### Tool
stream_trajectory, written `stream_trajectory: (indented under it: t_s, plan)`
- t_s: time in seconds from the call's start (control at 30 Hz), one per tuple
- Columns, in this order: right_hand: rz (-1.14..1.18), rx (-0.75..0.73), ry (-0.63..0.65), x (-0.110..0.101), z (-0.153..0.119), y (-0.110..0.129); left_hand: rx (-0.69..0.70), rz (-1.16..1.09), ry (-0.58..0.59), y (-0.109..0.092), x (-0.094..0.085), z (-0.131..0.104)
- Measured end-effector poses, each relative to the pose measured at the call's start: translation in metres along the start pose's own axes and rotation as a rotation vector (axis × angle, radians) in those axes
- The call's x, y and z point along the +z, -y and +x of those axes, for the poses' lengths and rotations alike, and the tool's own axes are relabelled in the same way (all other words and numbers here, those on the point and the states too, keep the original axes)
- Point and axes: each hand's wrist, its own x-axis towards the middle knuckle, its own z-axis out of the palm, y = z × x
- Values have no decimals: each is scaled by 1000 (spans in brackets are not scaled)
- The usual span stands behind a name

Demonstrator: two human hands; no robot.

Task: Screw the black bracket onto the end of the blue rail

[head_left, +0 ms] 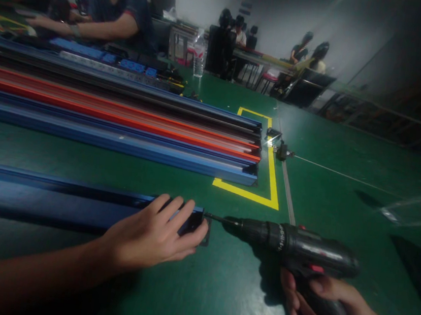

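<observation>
My left hand [158, 233] grips the right end of a long blue metal channel [55, 200] lying on the green table, its fingers over the far wall and the end. My right hand [327, 299] is wrapped round the handle of a black cordless drill [318, 250]. A long thin bit [223, 220] points left from the chuck, and its tip meets the channel's end beside my left fingers. Whether a screw sits at the tip is too small to tell. A dark plate [206, 236] shows at that end.
Several long blue, black and red channels [142, 116] lie side by side beyond, ending inside a yellow tape outline [274, 180]. A small black device [283, 152] with a thin cord sits right of them. A water bottle [199, 56] stands farther back. A co-worker [116, 13] works across the table.
</observation>
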Motion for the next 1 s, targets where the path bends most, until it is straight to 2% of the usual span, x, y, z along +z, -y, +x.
stream_trajectory:
  t_s: [0.27, 1.0]
  plan:
    - [11, 16, -45, 4, -2, 1, -17, -6, -2, -1, 2, -2]
    - [41, 24, -34, -2, -3, -1, -24, 38, -41, -4, 6, -4]
